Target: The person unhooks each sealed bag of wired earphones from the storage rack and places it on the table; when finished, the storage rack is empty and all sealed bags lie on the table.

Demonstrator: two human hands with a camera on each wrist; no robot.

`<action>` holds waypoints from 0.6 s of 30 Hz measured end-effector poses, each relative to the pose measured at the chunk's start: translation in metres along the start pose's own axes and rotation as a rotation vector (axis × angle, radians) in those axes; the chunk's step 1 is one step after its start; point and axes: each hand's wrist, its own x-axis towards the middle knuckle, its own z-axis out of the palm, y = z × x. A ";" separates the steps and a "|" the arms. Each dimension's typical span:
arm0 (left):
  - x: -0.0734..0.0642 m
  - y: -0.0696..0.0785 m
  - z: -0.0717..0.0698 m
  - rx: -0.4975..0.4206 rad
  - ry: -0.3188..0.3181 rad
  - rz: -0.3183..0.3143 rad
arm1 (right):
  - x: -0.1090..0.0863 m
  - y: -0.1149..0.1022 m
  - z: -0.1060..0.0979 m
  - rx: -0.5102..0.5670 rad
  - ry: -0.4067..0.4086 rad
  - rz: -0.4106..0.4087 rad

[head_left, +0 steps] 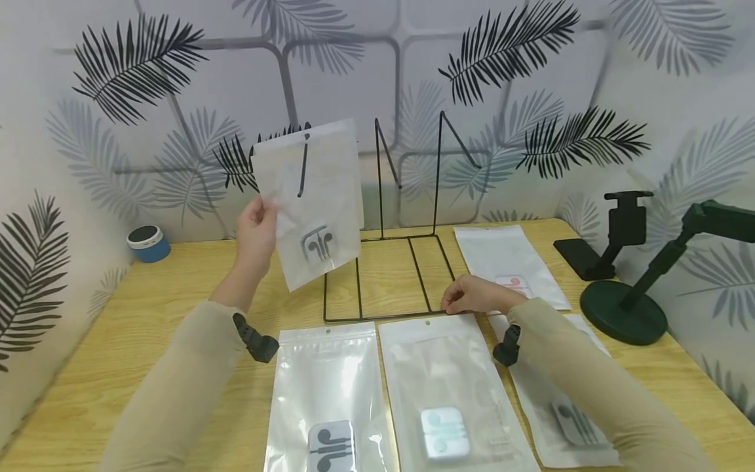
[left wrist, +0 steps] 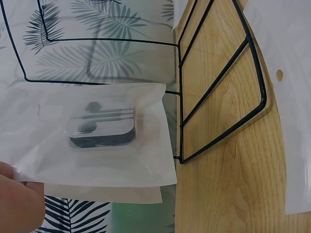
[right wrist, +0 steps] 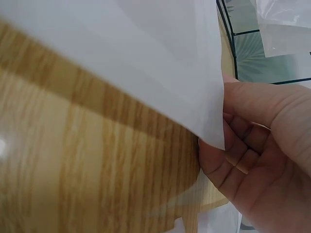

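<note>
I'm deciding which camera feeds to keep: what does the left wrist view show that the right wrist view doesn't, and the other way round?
Only the left wrist view shows the left hand gripping the raised bag's edge, the earphone case inside it, and the punched hole of a flat bag.

Only the right wrist view shows the right hand, pinching the corner of a white bag.

Both show the wire rack, wooden table, backdrop and part of the raised bag.
</note>
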 end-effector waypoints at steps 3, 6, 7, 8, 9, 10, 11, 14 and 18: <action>-0.004 0.002 -0.002 -0.015 -0.025 0.001 | 0.000 -0.002 -0.001 0.005 -0.002 0.012; -0.008 0.004 -0.004 -0.044 -0.049 -0.003 | 0.000 -0.002 -0.001 0.012 -0.002 0.015; -0.010 0.005 -0.005 -0.056 -0.054 -0.004 | 0.000 -0.002 -0.001 0.017 -0.001 0.019; -0.012 0.005 -0.006 -0.068 -0.058 -0.007 | 0.000 -0.002 -0.001 0.019 -0.001 0.017; -0.014 0.006 -0.007 -0.079 -0.062 -0.010 | 0.000 -0.002 0.000 0.021 0.000 0.016; -0.015 0.007 -0.007 -0.091 -0.066 -0.010 | 0.000 -0.001 0.000 0.021 -0.001 0.011; -0.017 0.007 -0.009 -0.100 -0.072 -0.012 | 0.000 -0.001 0.000 0.017 -0.003 0.003; -0.023 0.008 -0.012 -0.108 -0.094 -0.019 | 0.000 0.000 0.001 0.016 -0.004 -0.004; -0.031 0.010 -0.016 -0.117 -0.132 -0.012 | 0.000 -0.001 0.002 0.020 -0.002 0.002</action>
